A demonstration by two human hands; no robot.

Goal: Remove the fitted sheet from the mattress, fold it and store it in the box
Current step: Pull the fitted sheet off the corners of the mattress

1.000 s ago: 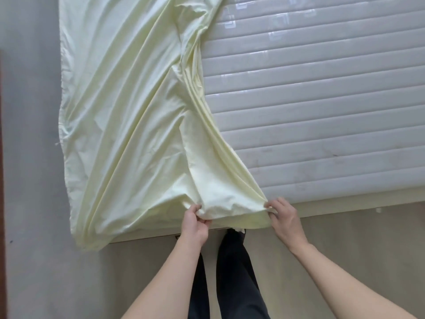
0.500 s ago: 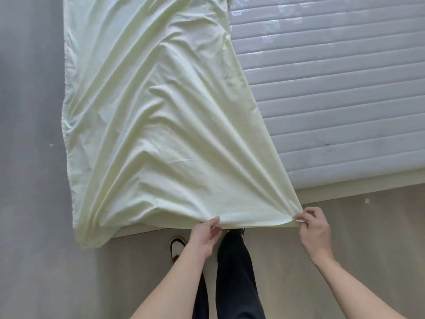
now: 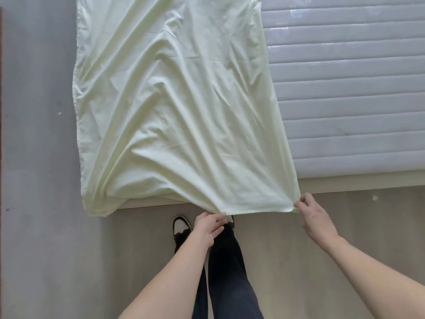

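A pale yellow fitted sheet (image 3: 179,111) lies spread over the left part of the white quilted mattress (image 3: 349,88). Its near edge hangs past the foot of the bed. My left hand (image 3: 208,227) pinches that near edge around its middle. My right hand (image 3: 315,217) pinches the sheet's near right corner, pulled out over the floor. The cloth is stretched taut between the two hands. The sheet's left side droops over the mattress edge. No box is in view.
The bed's pale wooden frame (image 3: 358,185) runs along the mattress's near edge. A grey wall (image 3: 36,134) stands at the left. I stand on a light wood floor (image 3: 287,261), my dark trousers and a black-and-white shoe (image 3: 180,226) below the sheet.
My right hand has drawn the corner out to the right, and the bunched fold has opened into a flat, taut spread. My left hand kept its hold, moving slightly toward me.
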